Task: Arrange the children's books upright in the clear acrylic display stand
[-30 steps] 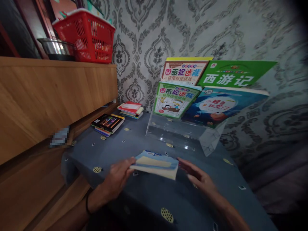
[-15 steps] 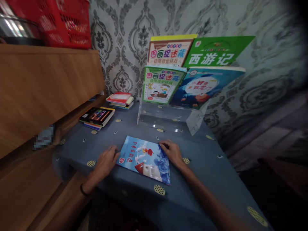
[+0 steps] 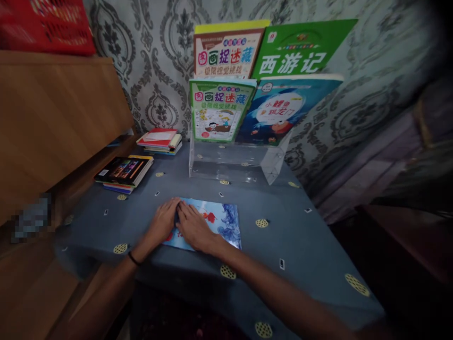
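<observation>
A thin blue picture book (image 3: 230, 225) lies on the cloth-covered table. A red-haired figure and dark blue waves show on its cover. My left hand (image 3: 163, 222), with a black band at the wrist, grips the book's left edge, its fingers close together. Flat across the left part of the cover lies my right hand (image 3: 195, 227), fingers stretched out and their tips beside the left fingertips. Both hands hide most of the title and the book's left edge.
Behind the book stands a clear acrylic rack (image 3: 226, 165) with several picture books, including a green one (image 3: 297, 52). Two book stacks, one black-topped (image 3: 125, 170) and one red-topped (image 3: 159, 138), sit at the left. A wooden cabinet (image 3: 60, 104) borders the table, a red basket (image 3: 46, 28) on it.
My right hand has moved left from the book's right edge onto the left part of the cover, meeting my left hand. The view has shifted, so the surroundings sit further left and higher.
</observation>
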The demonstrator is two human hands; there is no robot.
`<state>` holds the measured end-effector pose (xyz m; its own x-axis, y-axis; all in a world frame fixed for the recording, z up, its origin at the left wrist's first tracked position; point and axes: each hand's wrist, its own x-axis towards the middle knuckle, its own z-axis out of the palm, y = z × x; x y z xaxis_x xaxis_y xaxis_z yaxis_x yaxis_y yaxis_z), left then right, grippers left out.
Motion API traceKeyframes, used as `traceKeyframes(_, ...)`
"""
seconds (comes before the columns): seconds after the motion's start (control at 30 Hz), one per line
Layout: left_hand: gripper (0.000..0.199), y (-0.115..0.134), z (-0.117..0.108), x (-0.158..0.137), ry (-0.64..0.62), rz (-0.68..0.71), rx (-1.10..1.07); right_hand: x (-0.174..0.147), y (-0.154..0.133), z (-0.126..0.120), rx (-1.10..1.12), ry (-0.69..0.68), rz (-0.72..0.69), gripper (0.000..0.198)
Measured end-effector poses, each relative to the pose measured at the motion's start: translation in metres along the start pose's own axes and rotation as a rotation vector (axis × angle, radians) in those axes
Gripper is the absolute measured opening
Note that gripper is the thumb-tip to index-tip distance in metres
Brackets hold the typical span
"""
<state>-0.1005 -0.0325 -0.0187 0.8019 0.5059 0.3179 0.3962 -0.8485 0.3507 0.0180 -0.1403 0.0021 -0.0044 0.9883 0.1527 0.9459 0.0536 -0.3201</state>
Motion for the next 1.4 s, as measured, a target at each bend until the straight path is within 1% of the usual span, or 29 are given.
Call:
traceKeyframes(0.1,0.047,-0.004,0.004,-0.004,0.005,0.012,0.064,-0.01,0.016,0.0,0.005,0.032,0.041,0.068)
traceKeyframes(0.23,0.046,-0.005,0.006,-0.003,-0.003,-0.006,0.119,-0.035,0.043,-0.008,-0.018,0.052,0.119,0.075)
traceKeyframes(0.4,0.045,-0.006,0.006,-0.002,0.007,0.004,0.124,-0.069,0.075,-0.019,-0.033,0.092,0.217,0.074)
traceKeyframes(0.47,0.045,-0.004,0.002,-0.001,-0.002,0.01,0.129,-0.079,0.085,-0.022,-0.046,0.121,0.25,0.072)
traceKeyframes(0.53,0.046,0.0,-0.003,-0.001,-0.019,0.007,0.177,-0.086,0.092,-0.024,-0.06,0.142,0.277,0.07)
traceKeyframes(0.6,0.046,0.011,-0.008,0.0,-0.038,0.01,0.266,-0.089,0.096,-0.024,-0.072,0.15,0.29,0.068)
traceKeyframes(0.7,0.042,0.04,-0.004,-0.003,-0.075,0.08,0.351,-0.09,0.097,-0.021,-0.084,0.155,0.29,0.068)
traceKeyframes(0.83,0.042,0.087,0.016,-0.008,-0.116,0.237,0.279,-0.089,0.097,-0.018,-0.083,0.171,0.282,0.065)
traceKeyframes(0.9,0.043,0.098,0.023,-0.007,-0.131,0.264,0.245,-0.09,0.097,-0.018,-0.084,0.17,0.276,0.065)
traceKeyframes(0.93,0.043,0.098,0.023,-0.006,-0.141,0.258,0.235,-0.09,0.098,-0.018,-0.085,0.168,0.274,0.066)
traceKeyframes(0.97,0.042,0.095,0.022,-0.003,-0.156,0.243,0.229,-0.09,0.098,-0.019,-0.085,0.167,0.274,0.066)
traceKeyframes(1.03,0.042,0.079,0.016,0.004,-0.176,0.183,0.223,-0.09,0.098,-0.019,-0.082,0.167,0.275,0.067)
traceKeyframes(1.13,0.043,0.042,0.003,0.012,-0.157,0.06,0.21,-0.09,0.099,-0.02,-0.078,0.16,0.275,0.068)
traceKeyframes(1.23,0.045,0.012,-0.012,0.009,-0.128,-0.057,0.178,-0.091,0.1,-0.018,-0.089,0.165,0.27,0.068)
traceKeyframes(1.3,0.05,0.0,-0.022,-0.001,-0.188,-0.071,0.122,-0.092,0.101,-0.017,-0.101,0.183,0.265,0.068)
traceKeyframes(1.33,0.056,-0.003,-0.028,-0.008,-0.249,-0.047,0.086,-0.092,0.101,-0.016,-0.107,0.19,0.264,0.068)
traceKeyframes(1.4,0.077,-0.005,-0.04,-0.021,-0.389,0.028,0.021,-0.091,0.102,-0.015,-0.113,0.195,0.268,0.068)
